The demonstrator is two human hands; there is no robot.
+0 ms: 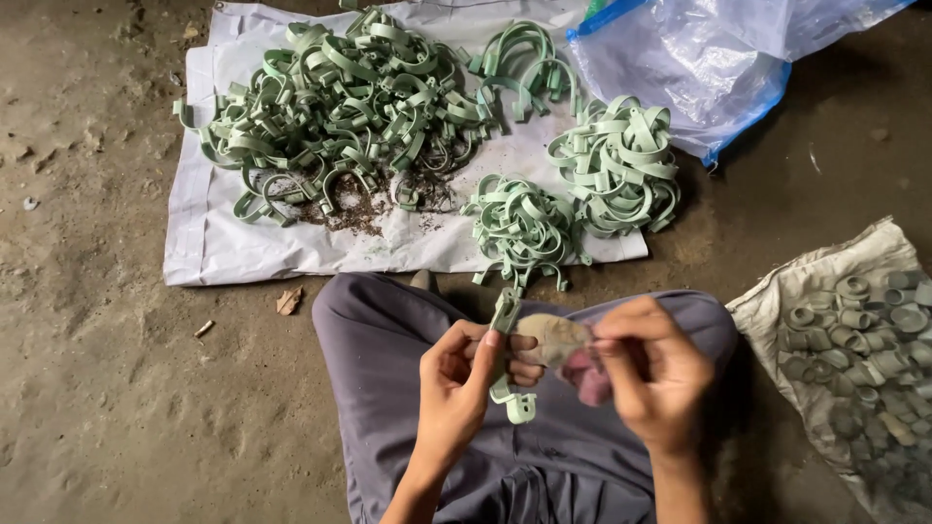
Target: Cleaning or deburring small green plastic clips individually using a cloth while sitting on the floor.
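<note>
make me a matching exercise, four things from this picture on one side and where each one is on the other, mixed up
Things:
1. loose clamp
2. cloth pad
3. big clamp heap
4. grey caps

Places:
A. on the white sheet, far side
B. in the left hand
C. in the open sack on the person's right
D. pinched by the right hand

Pairs: 1-B, 2-D, 3-A, 4-C
</note>
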